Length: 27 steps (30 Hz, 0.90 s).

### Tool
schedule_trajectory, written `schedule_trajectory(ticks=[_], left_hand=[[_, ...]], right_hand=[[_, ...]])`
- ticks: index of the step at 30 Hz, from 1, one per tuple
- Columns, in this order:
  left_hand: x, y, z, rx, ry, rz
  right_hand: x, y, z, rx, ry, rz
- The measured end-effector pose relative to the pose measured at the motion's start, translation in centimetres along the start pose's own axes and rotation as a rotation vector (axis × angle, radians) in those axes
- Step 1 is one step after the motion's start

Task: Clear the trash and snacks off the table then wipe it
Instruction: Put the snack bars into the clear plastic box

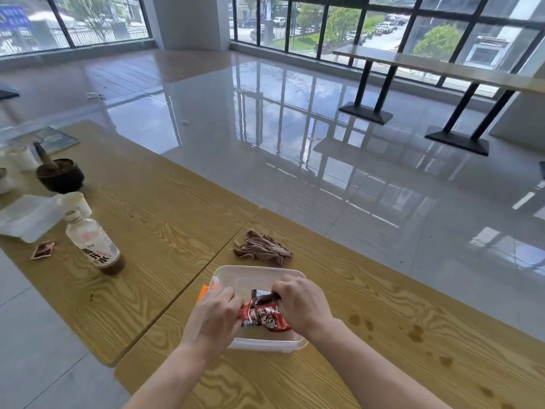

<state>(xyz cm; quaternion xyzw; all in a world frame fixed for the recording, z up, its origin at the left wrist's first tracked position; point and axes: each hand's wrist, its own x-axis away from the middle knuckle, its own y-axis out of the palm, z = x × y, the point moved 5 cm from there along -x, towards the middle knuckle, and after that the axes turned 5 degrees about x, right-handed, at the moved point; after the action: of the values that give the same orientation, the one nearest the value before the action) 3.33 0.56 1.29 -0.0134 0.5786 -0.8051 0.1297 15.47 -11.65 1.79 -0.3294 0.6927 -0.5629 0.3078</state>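
Forearms at 6 o'clock led up to both hands, set over a clear plastic tub (256, 269) on the near bench (368, 290). The tub sat close to the seam with the adjoining bench. Left grip (215, 315) was closed, pinching the left end of a red snack packet (264, 318). Right grip (303, 305) was closed as well, fingers curled on a dark snack packet (264, 294) lying just beyond the red one. Both packets were inside the tub. A crumpled brown cloth (262, 250) lay at 12 o'clock from the tub, just past its far rim, untouched. At 10 o'clock stood a bottle (94, 246), with a torn wrapper (44, 249) further left. Brown stains (415, 332) marked the bench at 3 o'clock. Risks, as judged: the tub looked light, so a two-handed tug on the packets could skid or tip it toward the seam. A reach for the wrapper could knock the bottle over. Wiping early could smear the stains.
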Motion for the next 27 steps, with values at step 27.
schedule_trajectory(ticks=[27], left_hand=[[0.5,1.5,-5.0,-0.002,-0.374,0.035]], right_hand=[[3.4,1.6,4.3,-0.200,0.400,-0.082]])
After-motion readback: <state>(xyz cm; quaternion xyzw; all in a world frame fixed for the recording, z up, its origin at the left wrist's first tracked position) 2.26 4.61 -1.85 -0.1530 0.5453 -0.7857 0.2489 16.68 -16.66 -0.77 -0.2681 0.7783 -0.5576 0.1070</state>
